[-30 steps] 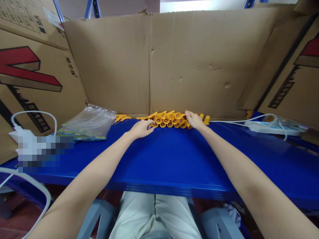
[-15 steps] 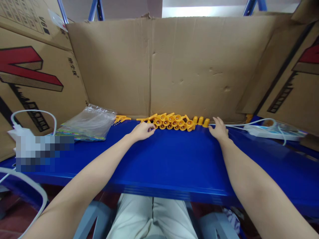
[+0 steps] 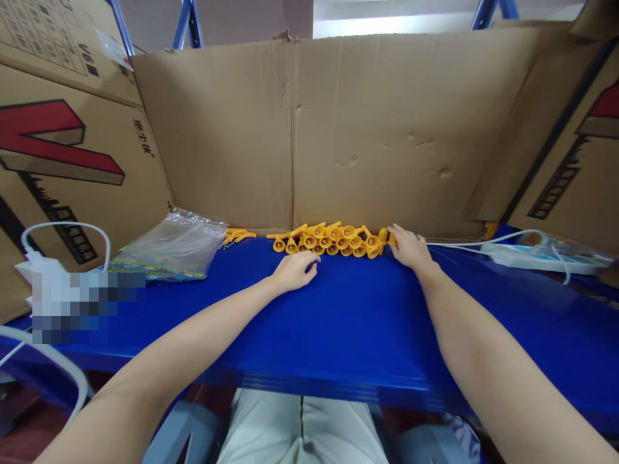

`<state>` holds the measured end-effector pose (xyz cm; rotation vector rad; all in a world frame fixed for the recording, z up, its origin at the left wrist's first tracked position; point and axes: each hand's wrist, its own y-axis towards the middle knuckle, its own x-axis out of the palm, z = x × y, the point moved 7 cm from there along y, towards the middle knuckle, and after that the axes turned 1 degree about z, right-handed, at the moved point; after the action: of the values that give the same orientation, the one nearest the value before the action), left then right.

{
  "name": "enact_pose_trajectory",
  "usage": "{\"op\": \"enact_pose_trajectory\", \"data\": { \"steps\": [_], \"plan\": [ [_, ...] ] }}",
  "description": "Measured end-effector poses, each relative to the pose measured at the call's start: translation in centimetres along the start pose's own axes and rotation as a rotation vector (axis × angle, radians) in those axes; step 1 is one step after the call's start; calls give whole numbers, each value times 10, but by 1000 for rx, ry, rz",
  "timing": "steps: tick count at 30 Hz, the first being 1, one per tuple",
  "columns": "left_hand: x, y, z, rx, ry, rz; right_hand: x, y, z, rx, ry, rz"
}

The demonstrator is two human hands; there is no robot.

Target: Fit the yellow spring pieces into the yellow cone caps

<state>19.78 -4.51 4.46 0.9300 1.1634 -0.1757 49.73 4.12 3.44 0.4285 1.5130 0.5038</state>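
A heap of small yellow plastic pieces (image 3: 333, 239) lies on the blue table (image 3: 348, 322) against the cardboard wall. My left hand (image 3: 294, 270) rests on the table just in front of the heap's left part, fingers curled loosely, with nothing visible in them. My right hand (image 3: 409, 248) lies at the heap's right end, fingers stretched out and touching the last yellow pieces there.
A clear plastic bag (image 3: 174, 245) lies at the left, with two loose yellow pieces (image 3: 236, 234) beside it. A white charger and cable (image 3: 43, 258) sit far left. A white power strip (image 3: 532, 256) lies at the right. Cardboard boxes (image 3: 377, 129) wall the table.
My right hand went out to the right, then came back left against the heap's right end. My left hand drew back from the heap's left end toward me and to the right.
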Motion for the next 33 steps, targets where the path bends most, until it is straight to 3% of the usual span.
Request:
{"op": "enact_pose_trajectory", "data": {
  "steps": [9,25,33],
  "plan": [
    [2,0,-3,-54,-52,-21,19,22,-18,70,42,-93],
    [4,1,-7,-96,-82,-58,-4,14,-6,227,91,134],
    [7,2,-8,-81,-88,-59,21,17,11,306,344,83]
  ]
}}
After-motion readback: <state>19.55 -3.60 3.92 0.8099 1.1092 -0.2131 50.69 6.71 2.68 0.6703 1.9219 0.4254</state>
